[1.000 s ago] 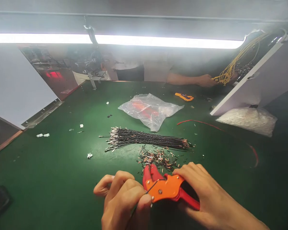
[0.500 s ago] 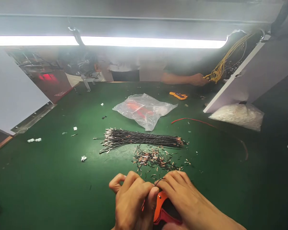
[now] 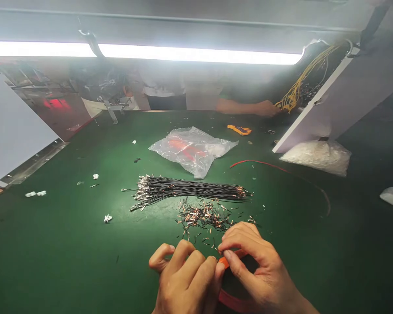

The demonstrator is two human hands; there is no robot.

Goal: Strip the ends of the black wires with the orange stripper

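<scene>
The left hand (image 3: 188,277) and the right hand (image 3: 262,266) are held side by side above the near part of the table (image 3: 68,244). The left fingers are curled in, with thumb and forefinger brought close together; whether anything is gripped by them cannot be told, since the inner side is hidden. On the right, thumb and forefinger are nearly closed at the tips, and whether something small is pinched there cannot be made out. The pliers (image 3: 224,261) are largely covered by the hands: an orange part is seen between them, and a red handle (image 3: 234,301) is seen below, running partly behind the right hand.

Clippings (image 3: 203,216) of black and copper are scattered just beyond the hands. Behind these, a bundle (image 3: 190,188) of black wires is laid crosswise, its silvery ends to the left and its copper ends to the right. Farther back, a clear bag (image 3: 193,148) is placed, with something red seen inside. A yellow tool (image 3: 239,130) is set near its far right corner. At the far edge, yellow wires (image 3: 291,98) are touched by a co-worker's hand (image 3: 269,108).
</scene>
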